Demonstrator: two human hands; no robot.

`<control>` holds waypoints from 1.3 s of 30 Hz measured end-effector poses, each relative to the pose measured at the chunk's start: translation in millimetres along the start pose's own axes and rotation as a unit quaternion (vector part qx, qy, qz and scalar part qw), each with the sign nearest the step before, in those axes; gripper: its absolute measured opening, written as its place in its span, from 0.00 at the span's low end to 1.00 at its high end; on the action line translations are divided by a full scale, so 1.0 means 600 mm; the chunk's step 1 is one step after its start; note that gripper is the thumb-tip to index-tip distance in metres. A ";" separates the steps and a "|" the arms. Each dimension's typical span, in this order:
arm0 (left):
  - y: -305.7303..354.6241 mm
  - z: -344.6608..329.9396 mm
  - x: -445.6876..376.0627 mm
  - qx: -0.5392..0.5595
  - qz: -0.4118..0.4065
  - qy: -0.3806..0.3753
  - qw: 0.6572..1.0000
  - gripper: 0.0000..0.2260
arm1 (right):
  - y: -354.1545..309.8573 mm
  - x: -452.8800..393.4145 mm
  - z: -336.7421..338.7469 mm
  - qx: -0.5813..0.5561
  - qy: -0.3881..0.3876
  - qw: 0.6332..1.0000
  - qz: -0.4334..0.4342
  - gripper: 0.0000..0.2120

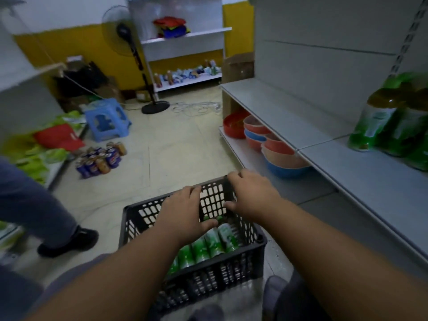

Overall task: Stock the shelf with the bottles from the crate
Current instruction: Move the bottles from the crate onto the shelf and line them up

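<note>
Green-labelled bottles (209, 247) in black crate (192, 278), label writing unreadable, left hand (183, 214) and right hand (251, 193) grip far rim

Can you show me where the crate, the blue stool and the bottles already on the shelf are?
crate (259, 247): head view, right rim corner.
blue stool (105, 117): head view, its top.
bottles on the shelf (370, 123): head view, nearest bottle's label.

Green bottles (209, 246) lie, seemingly flat, in the black crate (143, 210).

Shelf (301, 117) is bare left of the green bottles (379, 126); crate (231, 269) top open.
</note>
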State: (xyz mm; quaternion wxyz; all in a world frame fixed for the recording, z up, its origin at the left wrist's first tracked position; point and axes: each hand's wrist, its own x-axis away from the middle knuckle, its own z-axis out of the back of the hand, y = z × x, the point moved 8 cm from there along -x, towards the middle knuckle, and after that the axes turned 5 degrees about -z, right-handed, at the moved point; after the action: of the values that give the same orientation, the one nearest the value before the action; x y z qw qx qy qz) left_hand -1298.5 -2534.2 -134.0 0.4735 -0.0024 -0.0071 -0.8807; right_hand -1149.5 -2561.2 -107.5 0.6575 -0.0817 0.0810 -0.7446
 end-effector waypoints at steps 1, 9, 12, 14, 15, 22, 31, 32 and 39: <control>-0.016 -0.013 0.002 0.008 0.014 -0.001 1.000 0.47 | -0.010 -0.012 -0.014 0.005 -0.008 1.000 0.009 0.28; -0.115 -0.220 -0.029 0.081 0.127 -0.051 0.987 0.39 | -0.043 -0.148 -0.232 0.029 -0.117 0.991 0.053 0.31; -0.128 -0.308 -0.039 0.122 0.167 -0.057 0.977 0.38 | -0.029 -0.196 -0.342 -0.004 -0.181 0.983 0.033 0.29; -0.130 -0.364 -0.040 0.159 0.200 -0.065 0.965 0.40 | -0.012 -0.224 -0.412 -0.023 -0.217 0.976 0.003 0.28; -0.128 -0.391 -0.040 0.171 0.216 -0.077 0.958 0.42 | -0.002 -0.234 -0.443 -0.029 -0.230 0.973 -0.016 0.29; -0.108 -0.449 -0.040 0.168 0.216 -0.100 0.957 0.49 | 0.080 -0.272 -0.596 -0.087 -0.283 0.943 -0.151 0.35; -0.098 -0.447 -0.044 0.155 0.161 -0.100 0.970 0.48 | 0.129 -0.291 -0.694 -0.146 -0.311 0.895 -0.284 0.41; -0.098 -0.446 -0.044 0.156 0.161 -0.100 0.969 0.48 | 0.131 -0.293 -0.703 -0.159 -0.307 0.890 -0.297 0.41; -0.096 -0.446 -0.047 0.161 0.147 -0.093 0.971 0.47 | 0.149 -0.287 -0.754 -0.209 -0.321 0.858 -0.344 0.33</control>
State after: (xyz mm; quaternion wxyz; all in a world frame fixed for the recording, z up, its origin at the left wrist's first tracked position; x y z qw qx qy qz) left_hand -1330.5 -2483.1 -402.3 0.5892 -0.0092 -0.1924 -0.7847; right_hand -1145.5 -2395.3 -570.9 0.3166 -0.4738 -0.0140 -0.8216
